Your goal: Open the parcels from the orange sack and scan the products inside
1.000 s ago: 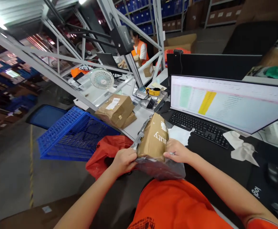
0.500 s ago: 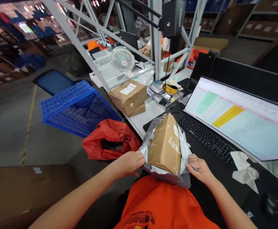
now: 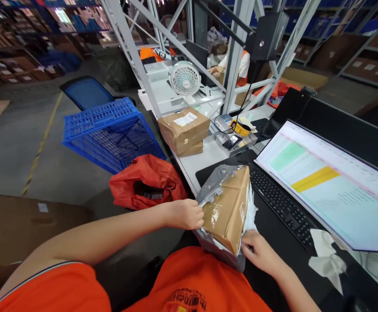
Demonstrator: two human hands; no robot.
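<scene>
A brown cardboard box sits tilted at the desk's near edge, inside a torn grey plastic mailer bag whose pale lining shows along the sides. My left hand is closed in a fist on the bag's left edge, close against the box. At the lower right corner of the box, my right hand has its fingers curled on the bag's right edge. The bag still wraps the bottom and far end of the box. White print on the box's right face is partly hidden by the lining.
Beyond the box lie two stacked parcels and a tray with a phone. A keyboard, monitor and crumpled white paper are to the right. On the left are a blue crate and a red bag.
The box has turned and tipped to the right, so its print shows less. My left hand has closed tighter beside it, and my right hand has moved down and slightly left. My view has shifted.
</scene>
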